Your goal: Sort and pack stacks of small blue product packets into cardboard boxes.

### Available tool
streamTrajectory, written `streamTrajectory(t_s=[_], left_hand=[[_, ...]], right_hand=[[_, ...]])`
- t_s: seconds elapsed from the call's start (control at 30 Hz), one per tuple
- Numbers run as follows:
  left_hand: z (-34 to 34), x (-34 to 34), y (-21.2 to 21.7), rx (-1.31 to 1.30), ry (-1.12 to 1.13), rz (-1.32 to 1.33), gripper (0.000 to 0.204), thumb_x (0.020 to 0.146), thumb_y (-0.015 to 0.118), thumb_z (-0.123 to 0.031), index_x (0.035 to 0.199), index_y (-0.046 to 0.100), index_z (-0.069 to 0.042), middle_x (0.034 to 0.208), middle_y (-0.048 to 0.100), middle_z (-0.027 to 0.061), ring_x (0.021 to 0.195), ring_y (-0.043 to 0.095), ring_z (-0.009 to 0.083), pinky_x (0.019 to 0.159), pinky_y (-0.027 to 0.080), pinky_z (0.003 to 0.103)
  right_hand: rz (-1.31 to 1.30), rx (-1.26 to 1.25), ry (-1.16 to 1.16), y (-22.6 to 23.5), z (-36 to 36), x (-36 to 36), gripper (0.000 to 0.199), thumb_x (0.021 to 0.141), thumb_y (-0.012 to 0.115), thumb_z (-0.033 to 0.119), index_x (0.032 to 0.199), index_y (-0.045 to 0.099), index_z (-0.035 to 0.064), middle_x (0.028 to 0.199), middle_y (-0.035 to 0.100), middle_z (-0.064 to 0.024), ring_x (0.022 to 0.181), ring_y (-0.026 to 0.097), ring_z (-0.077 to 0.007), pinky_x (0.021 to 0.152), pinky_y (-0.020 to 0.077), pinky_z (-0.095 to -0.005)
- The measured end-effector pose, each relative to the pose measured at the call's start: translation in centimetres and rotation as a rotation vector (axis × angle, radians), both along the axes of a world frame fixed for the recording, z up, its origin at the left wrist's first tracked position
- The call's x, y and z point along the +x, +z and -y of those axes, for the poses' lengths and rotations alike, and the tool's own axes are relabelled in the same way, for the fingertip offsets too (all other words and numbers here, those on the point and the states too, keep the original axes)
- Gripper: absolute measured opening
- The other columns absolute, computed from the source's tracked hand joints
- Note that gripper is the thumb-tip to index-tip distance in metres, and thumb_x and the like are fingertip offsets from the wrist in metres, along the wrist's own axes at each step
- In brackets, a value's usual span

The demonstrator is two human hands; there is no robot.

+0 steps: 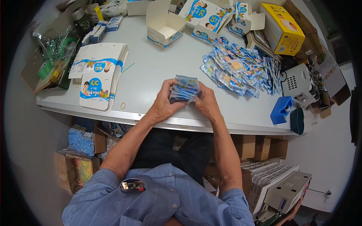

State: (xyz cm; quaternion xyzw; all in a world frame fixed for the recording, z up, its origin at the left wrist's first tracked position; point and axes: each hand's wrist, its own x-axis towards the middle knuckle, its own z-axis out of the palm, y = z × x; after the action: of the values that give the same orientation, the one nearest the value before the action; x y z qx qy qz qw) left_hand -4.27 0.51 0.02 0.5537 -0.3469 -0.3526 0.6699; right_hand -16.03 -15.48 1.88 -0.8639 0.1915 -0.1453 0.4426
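The person's left hand [164, 101] and right hand [206, 101] pinch one packet bundle [184, 89]; right of it lies one packet heap [241, 71], left, one carton stack [95, 81].

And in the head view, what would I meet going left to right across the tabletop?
Carton stack, left hand, held sachets, right hand, sachet pile, blue holder.
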Motion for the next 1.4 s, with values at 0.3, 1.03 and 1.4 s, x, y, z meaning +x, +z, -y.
streamTrajectory(t_s=[0.3,1.03,1.4], left_hand=[[0.2,-0.1,-0.1,-0.083,0.030,0.320,0.094,0.075,0.080,0.007,0.151,0.027,-0.007,0.136,0.051,0.0150,0.119,0.059,0.0212,0.101,0.050,0.032],[0.2,-0.3,0.8,0.059,-0.016,0.157,0.057,0.080,0.074,-0.001,0.129,0.045,-0.002,0.114,0.067,0.0146,0.108,0.068,0.0216,0.096,0.053,0.033],[0.1,0.0,0.6,0.067,-0.002,0.136,0.049,0.080,0.076,-0.004,0.123,0.053,0.000,0.112,0.068,0.0141,0.103,0.067,0.0205,0.093,0.052,0.032]], right_hand=[[0.111,-0.369,0.191,-1.8,0.2,0.2,0.068,0.070,0.058,-0.008,0.135,0.048,0.0061,0.138,0.049,-0.0237,0.139,0.037,-0.0447,0.118,0.0226,-0.0527],[-0.555,-1.038,-0.050,8.4,17.7,-2.0,0.076,0.077,0.064,0.003,0.148,0.048,0.0258,0.157,0.040,-0.0140,0.147,0.033,-0.0371,0.117,0.0351,-0.0465],[-0.215,-0.664,-0.203,8.6,19.8,-4.9,0.039,0.089,0.063,0.002,0.127,0.066,0.0050,0.106,0.074,-0.0168,0.090,0.071,-0.0282,0.085,0.0529,-0.0339]])
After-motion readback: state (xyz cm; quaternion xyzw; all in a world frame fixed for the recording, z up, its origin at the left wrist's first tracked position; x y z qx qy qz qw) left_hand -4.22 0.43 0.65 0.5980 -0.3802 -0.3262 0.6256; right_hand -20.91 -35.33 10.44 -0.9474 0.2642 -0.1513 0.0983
